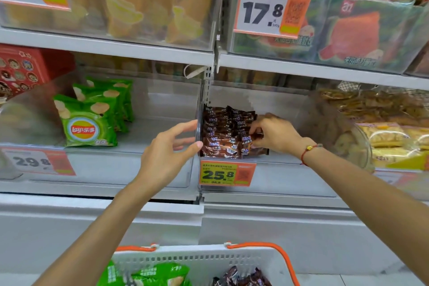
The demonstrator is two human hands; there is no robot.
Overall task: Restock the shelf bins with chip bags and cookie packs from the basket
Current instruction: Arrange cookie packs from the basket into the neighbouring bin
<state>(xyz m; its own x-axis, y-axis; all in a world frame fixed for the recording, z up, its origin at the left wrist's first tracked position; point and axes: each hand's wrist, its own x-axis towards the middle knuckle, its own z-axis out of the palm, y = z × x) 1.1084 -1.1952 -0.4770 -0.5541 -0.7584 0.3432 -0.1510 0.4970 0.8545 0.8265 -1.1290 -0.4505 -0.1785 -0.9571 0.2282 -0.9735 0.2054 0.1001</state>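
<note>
- Brown cookie packs stacked in clear bin, labels blurred.
- Pinched at stack's right by right hand.
- Left hand spread, just beside bin's left wall.
- Basket below, cut off.

Bright, even light; soft blur, wide-angle bending at edges.

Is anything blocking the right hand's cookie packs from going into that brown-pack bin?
Nothing visible does. The right hand is already inside the clear bin, its fingers pinching brown cookie packs at the stack. The left hand is at the bin's left wall, outside it, not in the path.
</note>
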